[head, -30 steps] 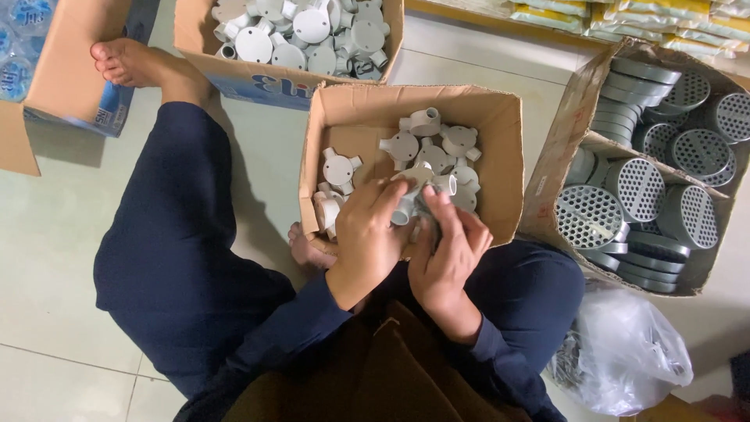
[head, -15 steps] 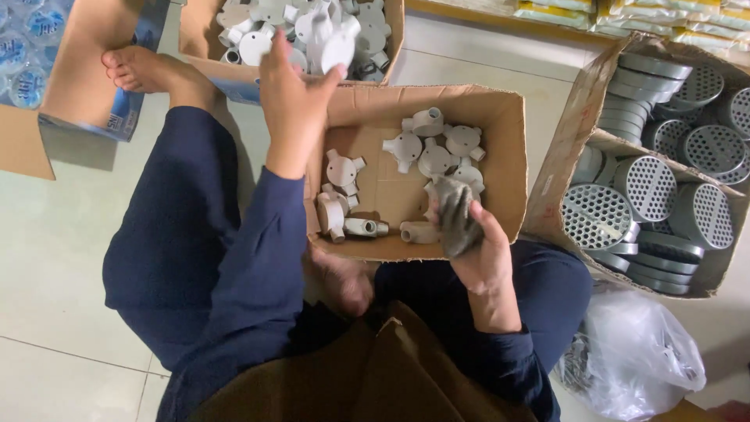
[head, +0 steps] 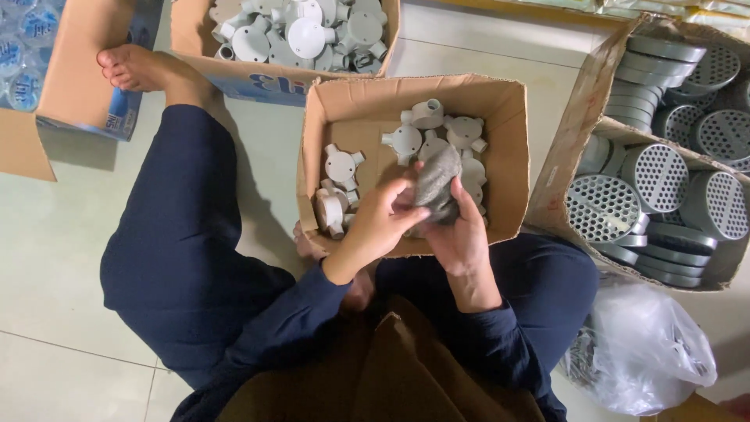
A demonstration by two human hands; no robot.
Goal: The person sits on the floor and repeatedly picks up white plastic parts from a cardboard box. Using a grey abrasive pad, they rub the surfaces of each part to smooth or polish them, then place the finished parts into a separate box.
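A grey scouring pad [head: 436, 186] is being held in the right hand [head: 461, 234], with the fingers curled closed around its lower part, just above the near edge of the open cardboard box [head: 500, 156] between the knees. The left hand [head: 379, 223] is being brought against the pad's left side, its fingers [head: 406, 195] pinched closed on the pad or on something small against it; whether a fitting is hidden between the hands cannot be told. For the rubbing to be done well, the pad is best kept wrapped firmly in the right hand while any part is being turned by the left, and the work is best kept over the box so that nothing dropped is lost to the floor.

Inside that box, pale grey round conduit fittings [head: 406, 141] with short tube outlets are lying loose, in a cluster at the left and another at the far right. To the right, a larger carton [head: 578, 125] is being used for stacked round metal strainer discs [head: 601, 207], and a crumpled clear plastic bag [head: 648, 352] is lying beside it on the tiled floor. Farther off, a carton with a blue printed band [head: 258, 82] is filled with more pale fittings. At the far left, a blue-sided carton [head: 70, 70] is standing beside the bare foot [head: 133, 69].
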